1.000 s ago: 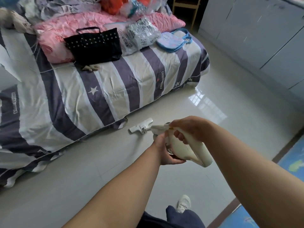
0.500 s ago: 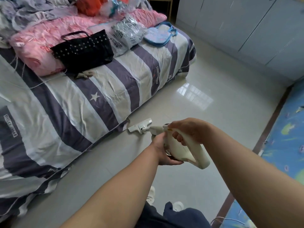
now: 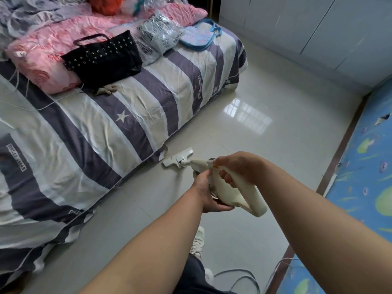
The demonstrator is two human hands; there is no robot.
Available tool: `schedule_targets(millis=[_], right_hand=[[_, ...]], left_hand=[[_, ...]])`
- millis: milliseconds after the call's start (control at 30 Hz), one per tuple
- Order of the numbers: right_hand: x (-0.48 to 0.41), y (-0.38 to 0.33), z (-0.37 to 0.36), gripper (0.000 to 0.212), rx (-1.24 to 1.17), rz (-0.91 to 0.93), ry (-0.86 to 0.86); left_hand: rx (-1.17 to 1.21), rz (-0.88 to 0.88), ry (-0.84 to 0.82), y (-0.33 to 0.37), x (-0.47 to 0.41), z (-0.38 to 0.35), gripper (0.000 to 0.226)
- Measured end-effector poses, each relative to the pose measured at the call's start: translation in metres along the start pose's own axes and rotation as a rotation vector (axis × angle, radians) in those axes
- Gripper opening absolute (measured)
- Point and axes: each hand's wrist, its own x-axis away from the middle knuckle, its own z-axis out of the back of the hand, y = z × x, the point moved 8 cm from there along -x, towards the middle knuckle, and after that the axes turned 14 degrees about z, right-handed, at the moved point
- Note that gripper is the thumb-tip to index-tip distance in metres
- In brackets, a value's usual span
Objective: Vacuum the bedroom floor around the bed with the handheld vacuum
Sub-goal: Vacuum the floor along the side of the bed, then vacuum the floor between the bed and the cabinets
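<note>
Both hands are on the cream plastic handheld vacuum (image 3: 231, 187): the right hand (image 3: 239, 168) has its fingers curled round the handle on top, while the left hand (image 3: 209, 192) cups the body from below. The vacuum's long axis runs ahead and leftward from the hands down to its flat white floor head (image 3: 179, 160), which sits on the glossy pale tiled floor (image 3: 265, 145) just beside the hanging hem of the purple-striped duvet (image 3: 127, 115). The next stroke, I'd judge, follows that hem.
</note>
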Motion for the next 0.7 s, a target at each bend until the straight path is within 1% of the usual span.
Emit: schedule_targets(millis=[167, 267, 333, 600, 700], right_hand=[[0.028, 0.02, -0.01, 0.041, 0.064, 0.001, 0.077], [0.04, 0.033, -0.016, 0.043, 0.135, 0.002, 0.127], [0.044, 0.039, -0.023, 0.044, 0.148, 0.0, 0.14], [0.054, 0.047, -0.042, 0.042, 0.099, -0.018, 0.197], [0.049, 0.037, -0.049, 0.043, 0.059, -0.029, 0.208]], left_hand=[[-0.019, 0.004, -0.029, -0.028, -0.003, 0.006, 0.055], [-0.025, 0.005, -0.052, -0.045, -0.007, 0.012, 0.057], [-0.054, -0.008, -0.053, -0.053, -0.005, 0.016, 0.053], [-0.196, 0.017, -0.041, -0.062, 0.009, 0.032, 0.04], [-0.231, 0.052, -0.04, -0.052, 0.021, 0.04, 0.041]])
